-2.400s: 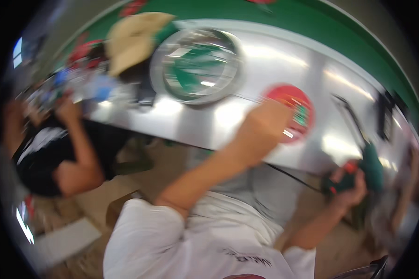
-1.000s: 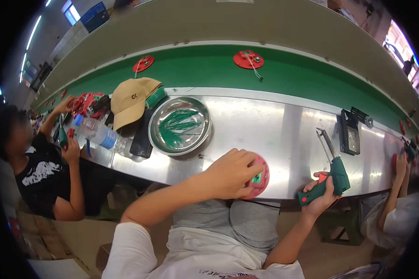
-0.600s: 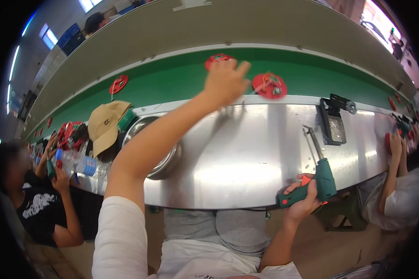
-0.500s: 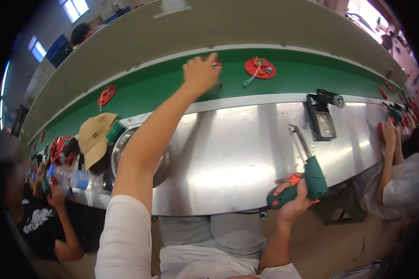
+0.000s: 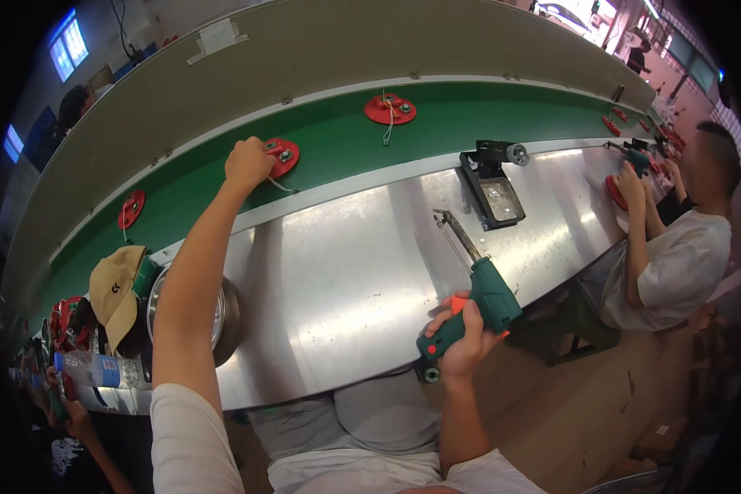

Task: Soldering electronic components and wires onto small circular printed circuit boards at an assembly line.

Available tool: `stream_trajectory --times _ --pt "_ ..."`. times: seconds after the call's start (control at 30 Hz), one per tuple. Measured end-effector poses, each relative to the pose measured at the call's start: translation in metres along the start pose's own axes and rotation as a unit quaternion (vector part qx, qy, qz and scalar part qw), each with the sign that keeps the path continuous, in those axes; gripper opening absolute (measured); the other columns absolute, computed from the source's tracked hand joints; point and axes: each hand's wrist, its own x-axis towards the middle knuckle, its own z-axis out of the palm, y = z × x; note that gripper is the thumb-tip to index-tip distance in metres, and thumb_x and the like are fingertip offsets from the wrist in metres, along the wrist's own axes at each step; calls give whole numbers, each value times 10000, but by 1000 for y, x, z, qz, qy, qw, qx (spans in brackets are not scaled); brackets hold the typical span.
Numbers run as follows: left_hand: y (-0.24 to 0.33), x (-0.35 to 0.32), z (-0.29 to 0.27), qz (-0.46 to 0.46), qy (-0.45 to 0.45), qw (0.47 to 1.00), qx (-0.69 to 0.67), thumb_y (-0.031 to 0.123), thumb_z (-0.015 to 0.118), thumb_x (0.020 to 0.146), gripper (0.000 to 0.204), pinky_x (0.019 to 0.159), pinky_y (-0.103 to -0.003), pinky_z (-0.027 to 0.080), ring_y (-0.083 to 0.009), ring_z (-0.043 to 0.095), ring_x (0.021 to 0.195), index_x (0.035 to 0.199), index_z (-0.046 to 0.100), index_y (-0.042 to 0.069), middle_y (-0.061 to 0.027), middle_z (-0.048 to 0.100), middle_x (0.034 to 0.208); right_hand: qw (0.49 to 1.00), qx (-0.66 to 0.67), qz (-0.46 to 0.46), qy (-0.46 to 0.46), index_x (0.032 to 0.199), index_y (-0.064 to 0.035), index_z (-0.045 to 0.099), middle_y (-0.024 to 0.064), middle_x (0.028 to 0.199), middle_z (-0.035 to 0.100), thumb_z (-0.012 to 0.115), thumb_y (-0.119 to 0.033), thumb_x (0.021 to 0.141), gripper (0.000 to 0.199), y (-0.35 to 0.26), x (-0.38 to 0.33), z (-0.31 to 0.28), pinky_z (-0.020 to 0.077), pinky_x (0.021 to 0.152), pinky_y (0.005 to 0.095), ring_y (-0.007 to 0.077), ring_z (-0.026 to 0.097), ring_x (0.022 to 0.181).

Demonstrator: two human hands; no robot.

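Note:
On the green belt (image 5: 329, 144) beyond the metal table, my left hand (image 5: 249, 163) is closed at the left edge of a round red disc (image 5: 285, 161). Small parts sit on the disc and a pale wire trails from it; my fingertips are partly hidden. My right hand (image 5: 466, 344) wraps round the handle of a green soldering gun (image 5: 494, 298) with an orange trigger. Its metal tip points away from me, above the table. Past the tip stands a black soldering iron stand (image 5: 502, 202) with a tray.
More red discs lie on the belt, one to the right (image 5: 389, 109) and one to the left (image 5: 132, 211). A metal bowl (image 5: 229, 321), a tan cap (image 5: 115, 288) and a plastic bottle (image 5: 99, 370) crowd the left side. Co-workers sit at both sides.
The view has swung, so the scene sits further left. My left hand has shifted from over the red disc to its left edge. The soldering gun stays in my right hand.

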Motion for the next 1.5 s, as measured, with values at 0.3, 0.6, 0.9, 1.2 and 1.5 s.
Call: stream_trajectory --times 0.3,0.6,0.9,1.2,1.5 --pt "26 -128 -93 346 77 904 -241 41 754 783 129 590 -407 498 -303 616 635 724 663 -27 -157 613 719 1000 1 -22 -2 1111 71 588 165 893 637 566 -184 1042 265 -3 1 6 531 480 348 208 620 523" --pt "9 -275 -105 426 33 889 -165 88 750 813 167 733 -453 533 -333 639 787 947 651 72 -109 625 806 1000 11 4 -11 1116 44 590 152 908 641 566 -230 1063 280 3 6 0 498 467 349 213 600 538" --pt "-33 -317 -106 308 34 950 -21 184 739 850 210 857 -425 519 -287 661 930 1020 737 61 -76 725 932 999 -39 -9 -29 1088 39 610 136 906 634 573 -280 1062 323 0 4 0 507 484 347 196 609 539" --pt "-141 -276 -125 38 -63 997 19 179 714 830 174 903 -497 551 -374 685 998 912 754 31 -176 737 966 998 -45 7 -38 1062 27 625 137 929 645 570 -293 1076 324 -3 4 1 500 517 327 190 614 574" --pt "-150 -272 -121 27 -43 983 -174 121 700 871 140 831 -408 546 -326 692 898 924 706 -8 -165 704 910 998 -44 3 -42 1098 54 601 139 882 630 584 -272 1059 329 -3 6 0 503 497 349 203 613 543"
